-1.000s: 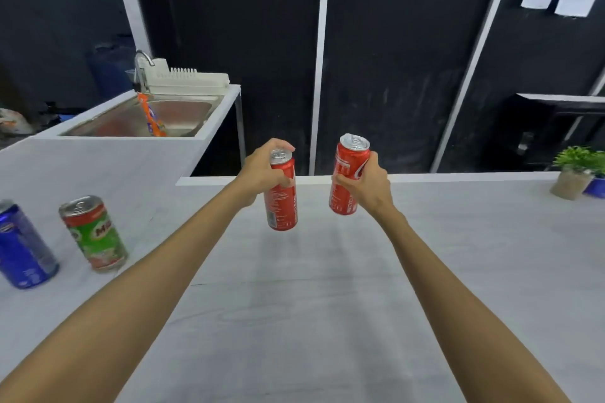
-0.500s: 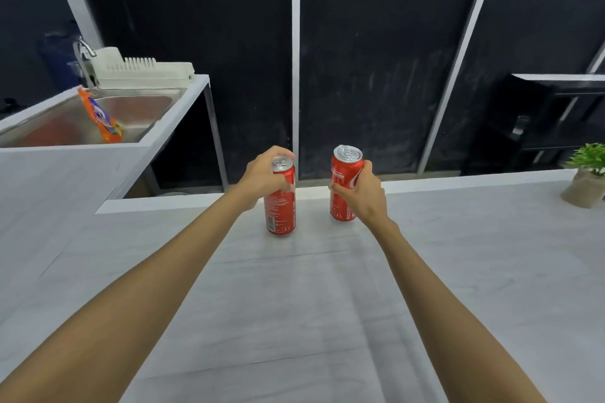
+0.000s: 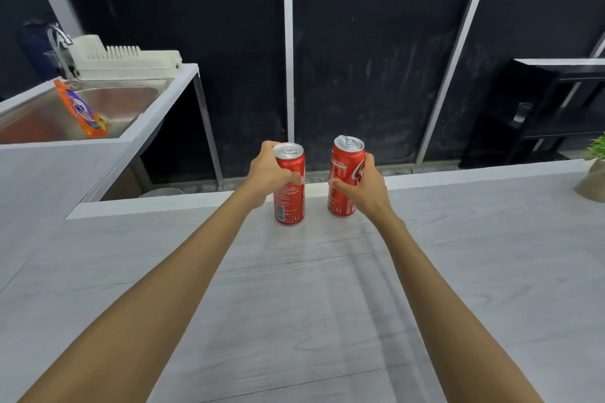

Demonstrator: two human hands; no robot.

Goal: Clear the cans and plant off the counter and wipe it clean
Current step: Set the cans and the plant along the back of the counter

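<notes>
Two tall red cans stand side by side near the far edge of the pale grey counter (image 3: 294, 304). My left hand (image 3: 266, 173) grips the left red can (image 3: 290, 196) around its upper half. My right hand (image 3: 363, 186) grips the right red can (image 3: 343, 173) from the right side; that can leans slightly. A small potted plant (image 3: 594, 173) sits at the counter's right edge, partly cut off by the frame.
A steel sink (image 3: 127, 101) lies at the left rear with an orange pouch (image 3: 82, 111) in it and a white dish rack (image 3: 127, 59) behind. A dark wall and a black shelf unit (image 3: 556, 108) lie beyond the counter's far edge.
Both hands lowered the red cans from mid-air toward the far edge of the counter. The view turned right, so the blue and green cans on the left left the frame.
</notes>
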